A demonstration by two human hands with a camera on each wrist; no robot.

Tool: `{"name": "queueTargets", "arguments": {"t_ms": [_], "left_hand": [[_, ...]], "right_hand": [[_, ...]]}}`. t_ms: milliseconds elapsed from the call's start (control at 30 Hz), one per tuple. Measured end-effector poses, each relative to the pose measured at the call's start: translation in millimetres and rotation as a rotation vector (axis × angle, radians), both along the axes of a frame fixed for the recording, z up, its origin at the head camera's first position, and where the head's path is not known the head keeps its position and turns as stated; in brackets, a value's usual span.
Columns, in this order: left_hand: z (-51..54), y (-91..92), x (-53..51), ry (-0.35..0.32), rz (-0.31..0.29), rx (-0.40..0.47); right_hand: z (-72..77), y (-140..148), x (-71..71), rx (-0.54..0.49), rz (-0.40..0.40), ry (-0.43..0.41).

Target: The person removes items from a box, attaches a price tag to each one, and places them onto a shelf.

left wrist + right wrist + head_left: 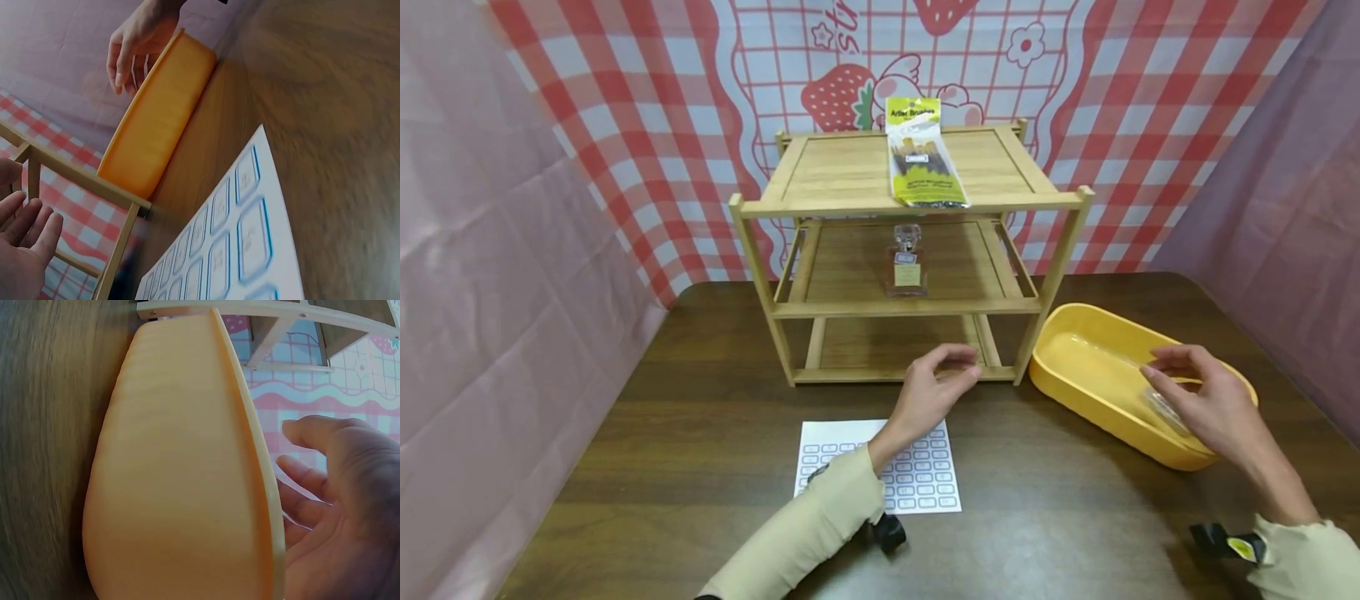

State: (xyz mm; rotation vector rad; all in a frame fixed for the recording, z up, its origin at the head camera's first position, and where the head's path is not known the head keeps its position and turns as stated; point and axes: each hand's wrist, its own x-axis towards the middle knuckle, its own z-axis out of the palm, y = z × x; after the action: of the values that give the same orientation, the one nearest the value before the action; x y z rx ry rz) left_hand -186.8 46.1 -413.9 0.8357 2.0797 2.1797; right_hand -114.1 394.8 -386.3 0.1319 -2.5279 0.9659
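My left hand [928, 392] hovers in front of the wooden rack's [842, 171] lower shelf, fingers loosely bent and holding nothing. Below its wrist lies a white sheet of blue-framed labels [925, 482], partly hidden by the forearm. Over the right end of a yellow plastic basin [1097, 408] is my right hand [1213, 404], thumb and fingers apart, with nothing visible between them. A small clear item [1165, 410] lies in the basin beside that hand, partly covered by it; its kind cannot be made out. The right wrist view shows the right hand [350, 494] beside the basin's rim.
A pack of artist brushes [925, 167] bearing a small label lies on the rack's top shelf. On the middle shelf stands a perfume bottle [907, 265], also with a label. Behind the rack hangs a red-and-white checked cloth [685, 125]; pink cloth [512, 250] hangs at the sides.
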Motion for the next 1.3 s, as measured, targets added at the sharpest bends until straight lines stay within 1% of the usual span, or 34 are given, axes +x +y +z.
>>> {"name": "queueTargets", "arguments": {"t_ms": [100,200,300,367,467,700,833,933,1100,1300], "left_hand": [[-0.8,5.3,-0.4,-0.021,0.002,-0.013],[-2.9,10.0,-1.4,-0.020,-0.005,-0.023],[-4.6,14.1,-1.9,-0.017,-0.014,-0.014],[-5.4,17.3,-2.2,-0.033,-0.023,0.009],[-5.9,22.1,-1.9,-0.079,-0.044,0.041],[-5.6,34.1,-1.8,-0.149,-0.061,0.066],[-7.1,40.8,-1.6,-0.227,-0.075,0.128],[-10.4,46.8,-1.4,-0.280,-0.077,0.162],[-14.5,57.1,0.3,-0.330,-0.064,0.193],[-15.4,67.9,2.6,-0.414,-0.090,0.272]], "right_hand": [[-1.3,4,-0.3,0.009,0.004,0.003],[-2.6,8,-0.8,0.031,0.004,0.002],[-3.1,12,-0.8,0.066,-0.004,-0.027],[-3.1,14,-1.0,0.095,-0.012,-0.061],[-2.5,18,-1.2,0.131,-0.023,-0.104],[-0.4,29,-2.8,0.175,-0.018,-0.148],[-0.1,35,-5.3,0.202,-0.013,-0.182],[-0.6,39,-7.1,0.213,-0.010,-0.187],[-0.9,42,-10.0,0.221,-0.005,-0.192],[1.7,44,-12.4,0.244,-0.017,-0.217]]}}
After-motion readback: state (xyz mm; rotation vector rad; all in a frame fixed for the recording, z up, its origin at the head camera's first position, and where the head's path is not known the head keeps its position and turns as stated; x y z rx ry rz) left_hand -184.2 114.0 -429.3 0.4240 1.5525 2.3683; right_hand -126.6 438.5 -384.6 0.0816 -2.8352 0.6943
